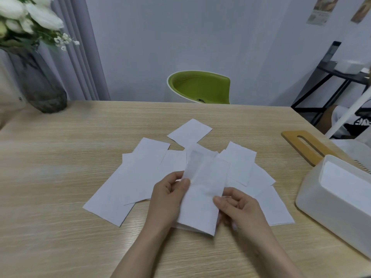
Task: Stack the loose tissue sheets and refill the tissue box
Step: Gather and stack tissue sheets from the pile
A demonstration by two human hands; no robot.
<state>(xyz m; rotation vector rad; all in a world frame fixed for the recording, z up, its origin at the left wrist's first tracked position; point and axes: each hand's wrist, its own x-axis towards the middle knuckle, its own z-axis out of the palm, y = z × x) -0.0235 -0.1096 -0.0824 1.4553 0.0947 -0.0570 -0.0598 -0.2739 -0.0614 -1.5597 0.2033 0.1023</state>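
From the head camera I count one white tissue box [339, 205] standing open at the table's [60, 177] right edge, one wooden slotted lid [307, 147] lying flat just behind it, and roughly eight loose tissue sheets [140, 177] fanned across the middle, though overlaps blur the exact number. My left hand [170, 195] and right hand [239, 207] each pinch a side edge of one held sheet [202, 197], which hangs between them just above the scattered pile.

White tissue sheets [144, 175] lie scattered left of the open tissue box [333, 199].
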